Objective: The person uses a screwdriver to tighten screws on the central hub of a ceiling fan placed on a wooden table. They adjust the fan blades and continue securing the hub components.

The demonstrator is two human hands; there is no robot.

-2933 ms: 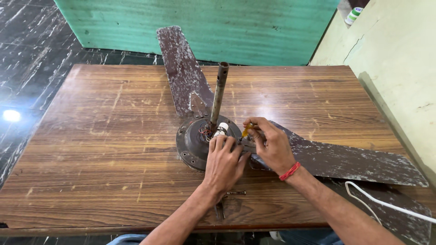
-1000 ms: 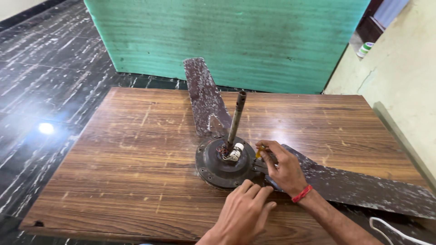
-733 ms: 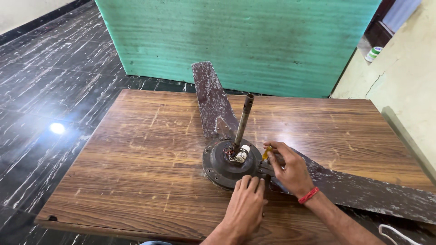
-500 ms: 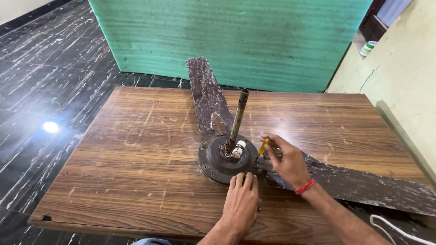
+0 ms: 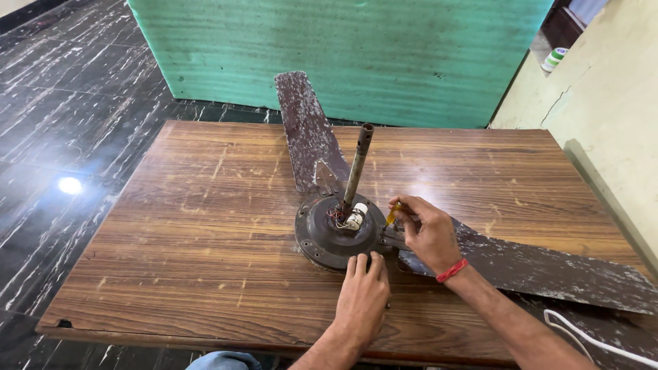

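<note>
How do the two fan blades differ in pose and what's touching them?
The far blade points away toward the green panel, with no hand on it. The right blade runs rightward past the table's edge; the right hand works at its root. Both are brown, badly flaked, and joined to the motor hub.

Two bare hands and forearms, no sleeves

No sleeves are worn: both forearms are bare up to the bottom edge of the view. A thin red band (image 5: 452,270) is worn around the wrist of the right hand (image 5: 430,234). Nothing is worn on the left hand (image 5: 362,299); short nails are seen on its fingers.
</note>
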